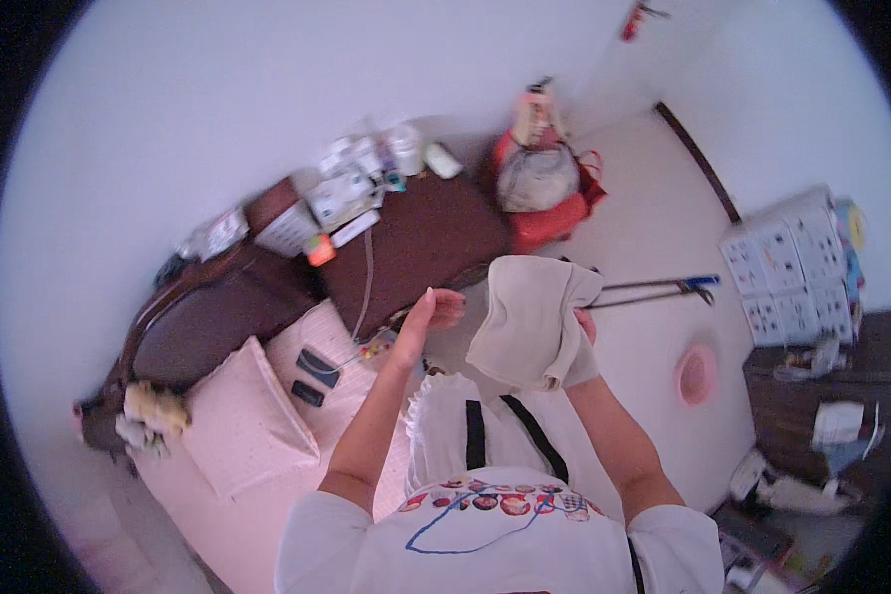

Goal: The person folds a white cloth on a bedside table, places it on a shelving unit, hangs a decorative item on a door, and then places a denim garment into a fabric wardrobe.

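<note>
A folded beige cloth (pixel 527 319), perhaps a garment, is held up in front of my body by my right hand (pixel 585 327). The fingers of that hand are mostly hidden behind the cloth, which hangs in soft folds. To its left, a short gap away, my left hand (pixel 434 315) is raised with nothing in it. Its thumb points up and its fingers, slightly blurred, stand apart from the thumb.
A bed with a pink pillow (pixel 249 423) and two dark phone-like devices (pixel 318 367) lies left. Cluttered items cover the back of a brown bedside cabinet (pixel 438 237). Red bags (pixel 549 215) stand beyond. A pink basin (pixel 696 375) and white storage boxes (pixel 787 267) are at right.
</note>
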